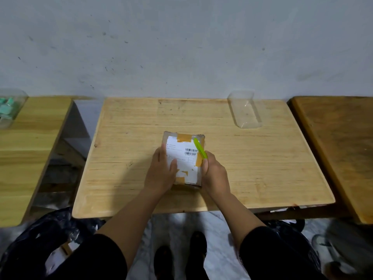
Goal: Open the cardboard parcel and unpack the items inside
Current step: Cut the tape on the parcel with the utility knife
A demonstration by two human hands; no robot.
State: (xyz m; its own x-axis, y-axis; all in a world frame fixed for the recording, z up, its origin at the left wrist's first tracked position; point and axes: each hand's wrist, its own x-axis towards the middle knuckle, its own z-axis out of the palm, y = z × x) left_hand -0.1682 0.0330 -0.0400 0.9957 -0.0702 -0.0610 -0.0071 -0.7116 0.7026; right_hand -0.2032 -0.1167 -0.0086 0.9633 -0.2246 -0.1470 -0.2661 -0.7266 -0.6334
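Two hands are working on one parcel [184,158], which is lying flat near the middle of the pale wooden worktop [125,138], label up w/ barcodes showing & orange-brown tape strips crossing its top. Left hand [161,172] is lying on the parcel's left side, palm down, fingers spread & open, pressing rather than clutching. Right hand [215,174] is sitting against the parcel's right edge, its grip curled tight round a green cutter [199,148]; the cutter is pointing away from the person, angled up-left over the top right of the label. Blade tip too small to make out. Clear plastic tray [245,110] is sitting at the worktop's far right, well apart from the parcel. Black sleeves are showing at both elbows.
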